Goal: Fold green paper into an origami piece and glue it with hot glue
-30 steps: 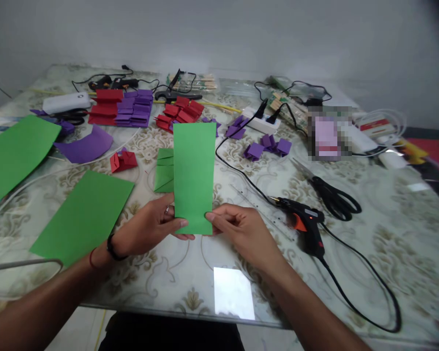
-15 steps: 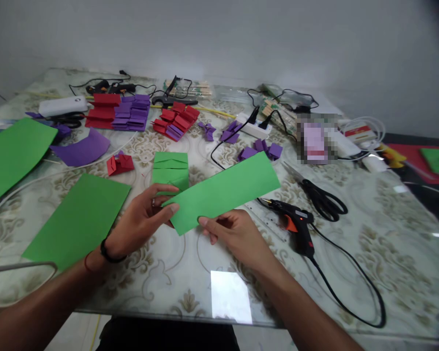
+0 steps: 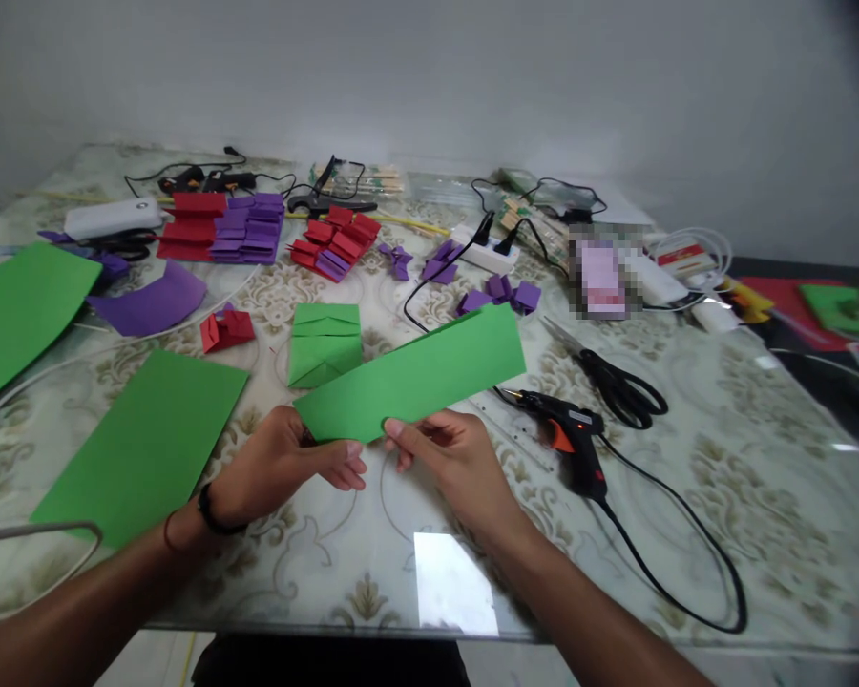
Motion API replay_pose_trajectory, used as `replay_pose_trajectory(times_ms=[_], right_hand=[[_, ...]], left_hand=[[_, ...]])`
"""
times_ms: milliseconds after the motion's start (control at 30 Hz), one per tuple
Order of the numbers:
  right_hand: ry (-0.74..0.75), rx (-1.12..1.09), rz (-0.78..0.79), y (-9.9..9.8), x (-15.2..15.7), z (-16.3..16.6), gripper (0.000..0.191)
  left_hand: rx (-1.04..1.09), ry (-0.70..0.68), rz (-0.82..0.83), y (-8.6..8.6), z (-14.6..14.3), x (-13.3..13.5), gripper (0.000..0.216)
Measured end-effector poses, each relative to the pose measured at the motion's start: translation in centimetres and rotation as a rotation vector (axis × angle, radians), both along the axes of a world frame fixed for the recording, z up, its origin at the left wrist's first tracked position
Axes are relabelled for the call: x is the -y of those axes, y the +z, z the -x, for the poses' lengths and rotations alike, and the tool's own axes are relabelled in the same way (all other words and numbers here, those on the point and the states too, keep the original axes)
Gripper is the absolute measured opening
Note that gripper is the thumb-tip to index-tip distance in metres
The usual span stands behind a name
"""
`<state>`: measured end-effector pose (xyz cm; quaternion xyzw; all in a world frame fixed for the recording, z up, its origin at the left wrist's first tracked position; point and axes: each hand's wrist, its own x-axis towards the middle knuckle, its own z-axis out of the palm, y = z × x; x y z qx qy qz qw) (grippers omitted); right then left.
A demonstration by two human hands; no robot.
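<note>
A long green paper strip (image 3: 415, 377), apparently folded along its far edge, is held above the table at a slant. My right hand (image 3: 458, 458) pinches its near edge, thumb on top and fingers underneath. At the strip's left end, my left hand (image 3: 286, 463) has its thumb against the near edge; its bent fingers show below, partly hidden. Behind the strip lies a folded green paper piece (image 3: 324, 339) with creased flaps. A flat green sheet (image 3: 147, 439) rests left of my left hand.
A glue gun (image 3: 576, 434) with a lit red light lies to the right, its cord looping forward. Black scissors (image 3: 622, 382) are beyond it. Red folded paper (image 3: 336, 240), purple folded pieces (image 3: 497, 294) and a power strip (image 3: 483, 250) sit farther back. Another green sheet (image 3: 29, 305) is at left.
My left hand has slid from the strip's left end down to its near edge, with the fingers lower. The strip has tilted slightly, and my right hand keeps its pinch.
</note>
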<state>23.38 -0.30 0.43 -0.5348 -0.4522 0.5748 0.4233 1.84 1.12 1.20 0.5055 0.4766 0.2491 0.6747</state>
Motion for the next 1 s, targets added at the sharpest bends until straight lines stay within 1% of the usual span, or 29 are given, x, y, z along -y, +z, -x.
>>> replay_pose_trajectory(times_ms=[167, 333, 400, 533, 667, 767, 900, 1000], right_hand=[[-0.110, -0.037, -0.086, 0.0, -0.8, -1.4, 0.034], [-0.295, -0.142, -0.088, 0.3, -2.1, -3.2, 0.032], [-0.341, -0.161, -0.081, 0.6, -2.4, -3.7, 0.031], [-0.340, -0.190, -0.064, 0.9, -2.5, -4.1, 0.032], [-0.328, -0.184, -0.107, 0.8, -2.5, -4.2, 0.036], [-0.336, -0.169, -0.141, 0.8, -2.5, -4.3, 0.038], [-0.362, -0.167, -0.148, 0.6, -2.5, -4.3, 0.037], [-0.380, -0.171, -0.159, 0.5, -2.6, -4.4, 0.035]], left_hand=[[0.002, 0.048, 0.045, 0.2, 0.4, -0.1, 0.027], [0.038, 0.081, 0.082, 0.0, 0.7, -0.4, 0.023], [0.045, 0.084, 0.098, -0.1, 0.9, -0.5, 0.021], [0.054, 0.084, 0.105, -0.3, 1.0, -0.6, 0.022], [0.077, 0.112, 0.119, -0.1, 1.0, -0.7, 0.022], [0.087, 0.134, 0.131, 0.2, 0.9, -0.7, 0.028], [0.142, 0.160, 0.153, 0.3, 0.8, -0.7, 0.037], [0.132, 0.085, 0.149, 0.2, 1.1, -0.7, 0.041]])
